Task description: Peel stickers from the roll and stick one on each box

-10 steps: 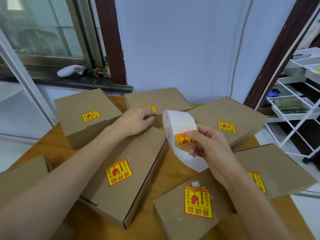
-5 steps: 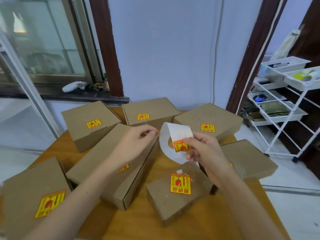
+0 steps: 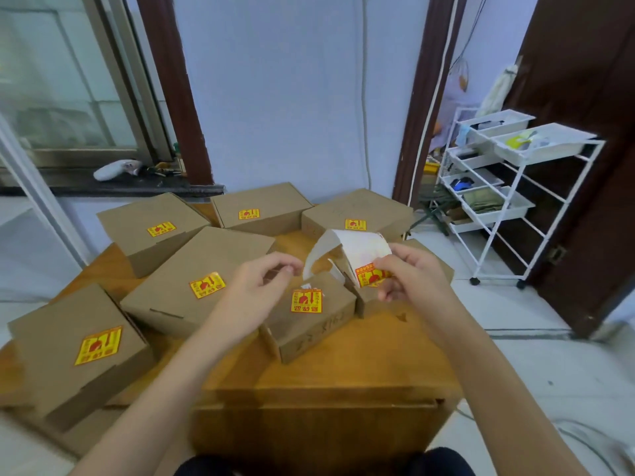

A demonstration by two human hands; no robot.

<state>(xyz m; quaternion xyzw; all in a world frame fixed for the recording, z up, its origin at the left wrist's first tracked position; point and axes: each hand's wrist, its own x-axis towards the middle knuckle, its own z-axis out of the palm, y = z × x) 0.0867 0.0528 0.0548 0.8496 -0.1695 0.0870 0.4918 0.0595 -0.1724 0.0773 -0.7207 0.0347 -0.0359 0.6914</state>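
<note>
Several brown cardboard boxes lie on a wooden table (image 3: 326, 379), each visible top bearing a yellow and red sticker, such as the small middle box (image 3: 309, 314) and the long box (image 3: 202, 280). My right hand (image 3: 409, 280) is shut on the white sticker roll (image 3: 354, 250), thumb on a yellow and red sticker (image 3: 371, 274) on its strip. A loose tail of backing paper curls down to the left. My left hand (image 3: 254, 297) hovers just left of the roll, fingers curled and holding nothing. A box behind my right hand is mostly hidden.
A white wire shelf cart (image 3: 508, 194) with trays stands on the floor to the right, beside a dark door (image 3: 584, 166). A window sill (image 3: 113, 183) with small items runs behind the table at left. The table's near edge lies bare in front of me.
The view has pulled back and up, so more table and floor show. My left hand has moved off the long box toward the roll. The roll's backing tail has swung out.
</note>
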